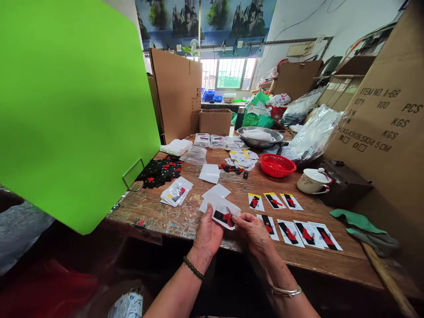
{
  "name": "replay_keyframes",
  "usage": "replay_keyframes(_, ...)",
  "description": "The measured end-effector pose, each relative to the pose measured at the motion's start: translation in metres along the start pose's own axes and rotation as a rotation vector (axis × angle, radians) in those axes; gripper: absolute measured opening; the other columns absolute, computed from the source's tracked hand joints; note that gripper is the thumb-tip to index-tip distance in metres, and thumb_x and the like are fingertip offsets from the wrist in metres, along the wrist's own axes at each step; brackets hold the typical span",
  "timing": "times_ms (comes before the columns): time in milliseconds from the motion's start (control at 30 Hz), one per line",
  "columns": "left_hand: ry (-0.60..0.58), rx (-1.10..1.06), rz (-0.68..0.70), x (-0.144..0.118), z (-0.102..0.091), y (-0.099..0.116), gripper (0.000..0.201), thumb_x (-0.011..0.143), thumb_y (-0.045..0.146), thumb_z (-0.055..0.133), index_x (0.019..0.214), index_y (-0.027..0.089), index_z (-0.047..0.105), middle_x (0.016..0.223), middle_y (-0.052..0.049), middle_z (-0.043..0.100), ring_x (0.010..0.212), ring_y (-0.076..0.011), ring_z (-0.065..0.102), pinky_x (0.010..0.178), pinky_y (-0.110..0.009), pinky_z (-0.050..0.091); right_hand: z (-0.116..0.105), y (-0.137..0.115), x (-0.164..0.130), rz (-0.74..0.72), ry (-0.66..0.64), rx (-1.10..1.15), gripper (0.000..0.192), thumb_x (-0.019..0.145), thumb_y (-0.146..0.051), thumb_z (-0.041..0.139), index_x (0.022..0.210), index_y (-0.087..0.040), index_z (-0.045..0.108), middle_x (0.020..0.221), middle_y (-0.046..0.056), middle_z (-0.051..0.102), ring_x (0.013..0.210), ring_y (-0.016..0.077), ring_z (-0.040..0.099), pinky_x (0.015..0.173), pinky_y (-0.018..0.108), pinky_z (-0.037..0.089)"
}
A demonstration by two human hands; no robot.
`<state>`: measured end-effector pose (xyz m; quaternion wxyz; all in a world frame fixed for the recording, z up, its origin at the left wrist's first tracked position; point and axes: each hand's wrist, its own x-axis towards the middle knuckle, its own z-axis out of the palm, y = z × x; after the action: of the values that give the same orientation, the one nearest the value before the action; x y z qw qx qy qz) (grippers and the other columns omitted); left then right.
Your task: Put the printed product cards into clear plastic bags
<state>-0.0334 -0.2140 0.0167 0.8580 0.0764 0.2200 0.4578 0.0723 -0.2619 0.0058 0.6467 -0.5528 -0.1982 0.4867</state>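
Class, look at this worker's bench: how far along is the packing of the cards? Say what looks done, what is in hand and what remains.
Done, apparently: a stack of bagged cards lies left of the hands. In hand: the left hand and right hand hold one card in a clear bag. Left: about eight loose cards lie in two rows on the table, and a pile of black-and-red pieces waits behind.

White card point(225, 215) (black-red print); red basket point(277, 164); green cloth point(357, 220)
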Motion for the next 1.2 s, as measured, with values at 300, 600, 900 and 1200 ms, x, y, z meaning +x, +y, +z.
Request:
replay_keyframes(300, -0.015, -0.019, -0.053, -0.004, -0.007, 0.001, 0.018, 0.091, 0.026, 0.057, 0.093, 0.012, 0.068, 0.093, -0.009, 0.072, 0.085, -0.0181, 0.068, 0.085, -0.033, 0.053, 0.002, -0.009, -0.004, -0.028, -0.140, 0.034, 0.049, 0.044, -0.050, 0.090, 0.071, -0.017, 0.067, 0.065, 0.001, 0.065, 0.047, 0.0094, 0.047, 0.044, 0.021, 0.038)
replay_keyframes(600, -0.003, 0.406, 0.037, -0.008, -0.019, 0.020, 0.024, 0.068, 0.026, 0.081, 0.085, 0.012, 0.070, 0.073, -0.003, 0.070, 0.053, -0.0093, 0.058, 0.047, -0.020, 0.044, -0.014, -0.009, 0.002, -0.171, -0.013, -0.143, 0.045, 0.055, -0.050, 0.084, 0.054, -0.020, 0.050, 0.047, -0.005, 0.049, 0.040, 0.0081, 0.036, 0.040, 0.021, 0.025)
replay_keyframes(900, -0.108, 0.676, 0.033, -0.018, -0.021, 0.029, 0.034, 0.061, 0.022, 0.084, 0.092, 0.010, 0.074, 0.084, -0.012, 0.075, 0.061, -0.0163, 0.067, 0.051, -0.022, 0.050, -0.021, -0.019, 0.012, -0.083, -0.208, -0.159, 0.045, 0.049, -0.043, 0.091, 0.059, -0.019, 0.054, 0.054, -0.002, 0.059, 0.045, 0.0112, 0.048, 0.043, 0.021, 0.034)
replay_keyframes(1200, 0.082, 0.738, 0.284, -0.016, -0.029, 0.035, 0.029, 0.057, 0.029, 0.083, 0.075, 0.013, 0.069, 0.075, -0.006, 0.073, 0.062, -0.0166, 0.064, 0.059, -0.026, 0.050, -0.005, -0.021, 0.010, 0.017, -0.258, -0.097, 0.053, 0.063, -0.066, 0.076, 0.087, -0.019, 0.066, 0.077, 0.004, 0.068, 0.057, 0.0163, 0.056, 0.050, 0.026, 0.044)
